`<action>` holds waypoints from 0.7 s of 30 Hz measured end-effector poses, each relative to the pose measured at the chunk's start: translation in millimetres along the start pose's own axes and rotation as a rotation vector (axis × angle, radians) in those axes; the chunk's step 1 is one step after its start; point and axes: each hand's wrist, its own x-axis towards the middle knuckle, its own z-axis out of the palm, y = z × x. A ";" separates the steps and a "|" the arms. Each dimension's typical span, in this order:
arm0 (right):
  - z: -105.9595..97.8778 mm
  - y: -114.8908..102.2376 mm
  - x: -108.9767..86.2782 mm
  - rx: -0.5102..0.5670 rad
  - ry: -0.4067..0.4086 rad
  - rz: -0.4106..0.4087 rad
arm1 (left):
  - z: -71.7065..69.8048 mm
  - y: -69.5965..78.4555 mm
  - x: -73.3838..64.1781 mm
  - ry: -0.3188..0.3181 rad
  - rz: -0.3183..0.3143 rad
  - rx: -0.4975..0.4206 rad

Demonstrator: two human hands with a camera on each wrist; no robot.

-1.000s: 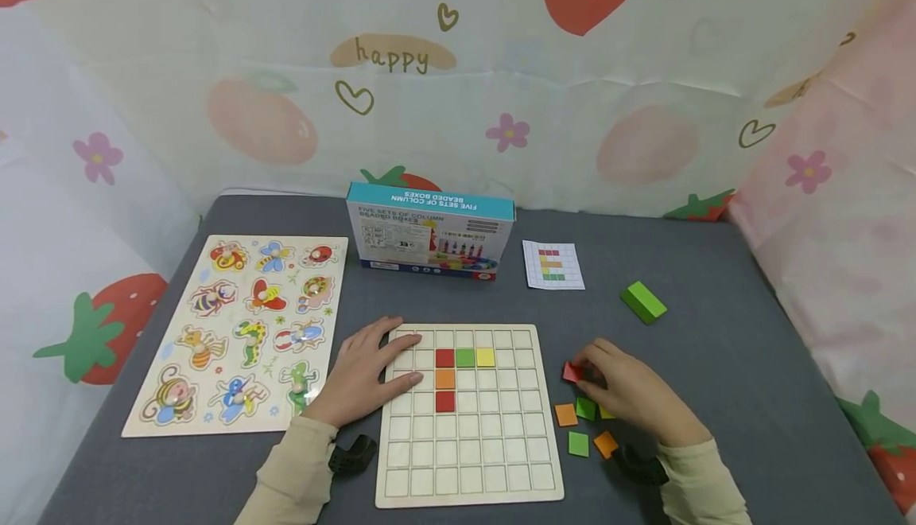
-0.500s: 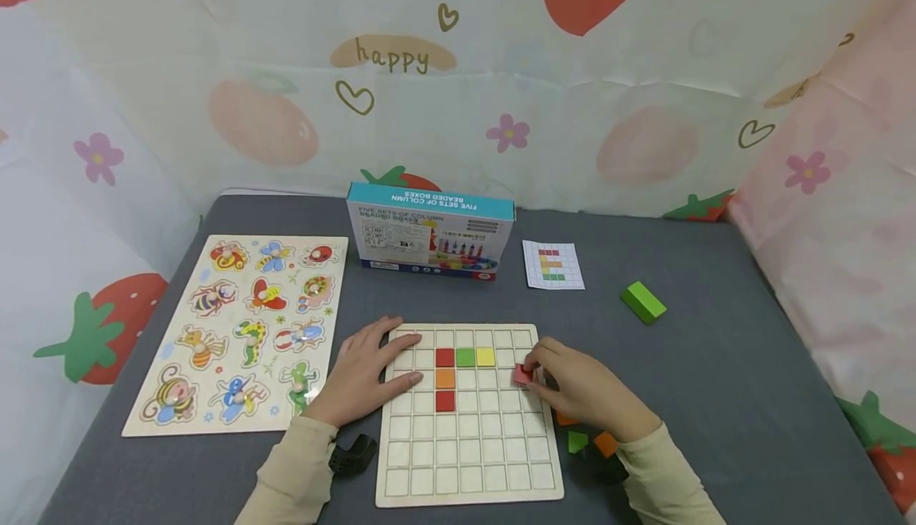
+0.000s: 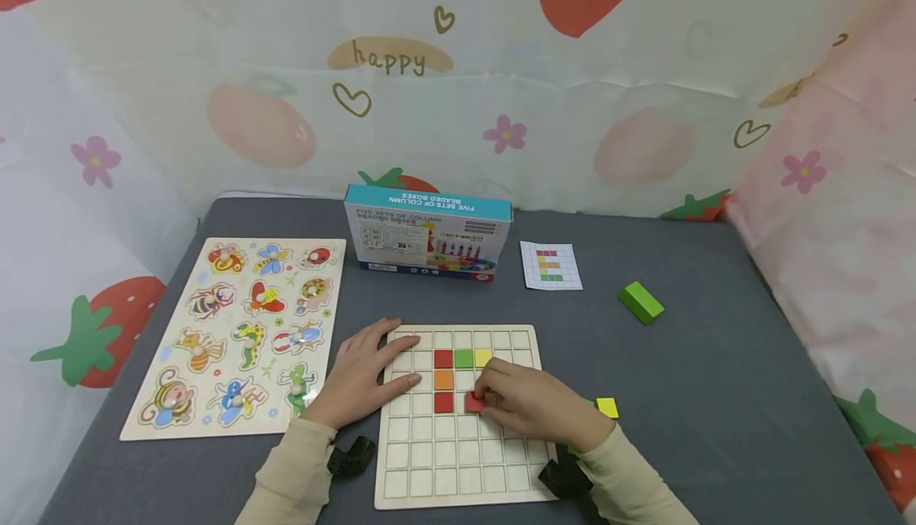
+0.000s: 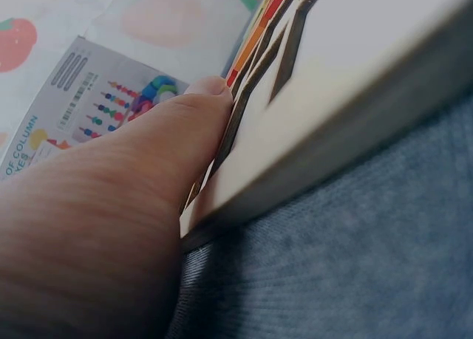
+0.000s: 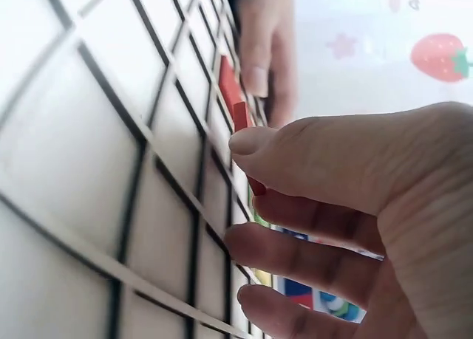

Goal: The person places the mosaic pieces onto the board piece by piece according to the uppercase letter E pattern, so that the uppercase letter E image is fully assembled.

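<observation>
A pale wooden grid board (image 3: 468, 479) lies in front of me in the head view. Its upper row of tiles runs red (image 3: 443, 359), green (image 3: 463, 359) and yellow (image 3: 483, 357). Below the first red sit an orange tile (image 3: 444, 380) and another red tile (image 3: 444, 403). My left hand (image 3: 358, 378) rests on the board's left edge, fingers spread. Over the board, my right hand (image 3: 544, 406) pinches a red square tile (image 3: 473, 402) one column right of the lower red one. Thumb and index finger hold this tile (image 5: 240, 116) tilted in the right wrist view.
A yellow tile (image 3: 607, 407) lies right of the board; other loose tiles are mostly hidden by my right arm. Farther back stand a bead-set box (image 3: 429, 235), a patterned card (image 3: 551, 266) and a green block (image 3: 642, 302). An insect puzzle board (image 3: 236, 398) lies left.
My right hand has carried the red tile leftward from the loose tiles onto the middle of the board. The left hand has stayed in place.
</observation>
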 end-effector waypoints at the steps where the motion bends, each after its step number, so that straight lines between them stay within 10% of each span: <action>1: 1.6 -0.5 0.9 -0.008 -0.005 -0.004 | 0.2 -0.1 0.0 -0.002 -0.003 0.002; 21: 11.4 -3.8 8.3 -0.050 0.025 -0.060 | -0.7 1.2 0.2 0.004 -0.002 0.006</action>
